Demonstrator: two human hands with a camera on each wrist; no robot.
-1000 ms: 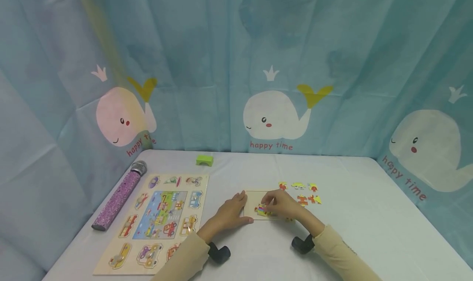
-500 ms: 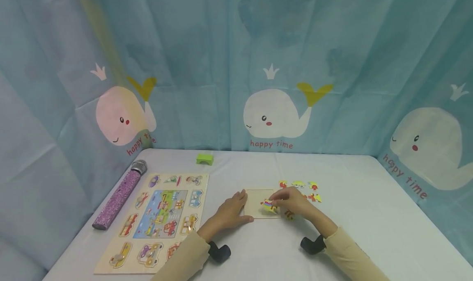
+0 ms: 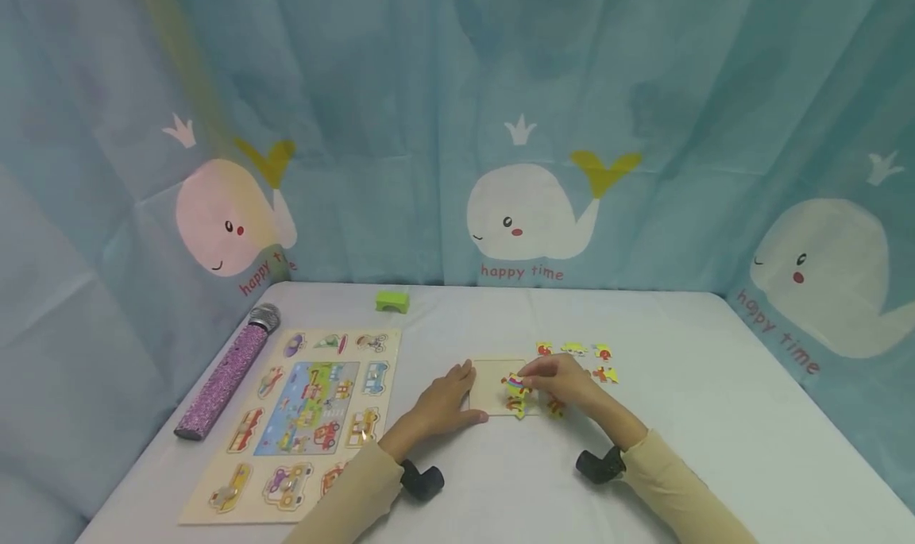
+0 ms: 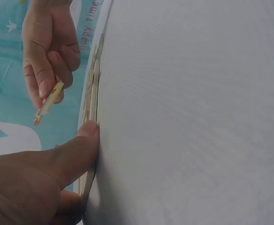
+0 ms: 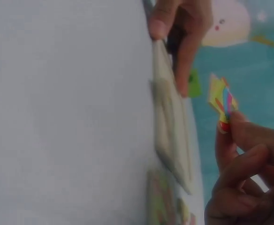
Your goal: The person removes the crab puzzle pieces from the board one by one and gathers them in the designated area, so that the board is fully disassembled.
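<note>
In the head view a small wooden puzzle board lies flat on the table. My left hand holds its left end, thumb at the near edge and fingertips by the far left corner. The left wrist view shows that thumb against the board's edge. Over the board, my right hand pinches a yellow jigsaw piece with rainbow stripes between thumb and fingers, raised off the board in both wrist views. Just below it shows a yellow-and-red piece; whether the two touch I cannot tell.
Several loose jigsaw pieces lie behind the right hand, and one piece lies at the board's right end. Leftward are a vehicle peg puzzle and a glittery pink microphone. A green block stands at the back.
The right hand has lifted the rainbow piece from low over the board, moved slightly right and turned the piece. The left hand keeps its place. The head view has tilted slightly.
</note>
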